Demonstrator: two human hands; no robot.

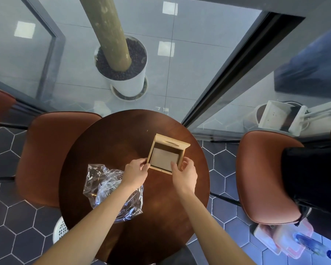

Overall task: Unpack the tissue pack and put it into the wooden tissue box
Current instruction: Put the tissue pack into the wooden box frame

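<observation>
Centre frame: left hand and right hand grasp wooden tissue box; tissues inside; wrapper lower left.

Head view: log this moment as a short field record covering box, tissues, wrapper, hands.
box: wooden tissue box on round table, open side facing up
tissues: tissue stack inside box
wrapper: clear plastic wrapper crumpled on table, left of box
left hand: fingers at box's left edge
right hand: fingers on box's near right corner
</observation>
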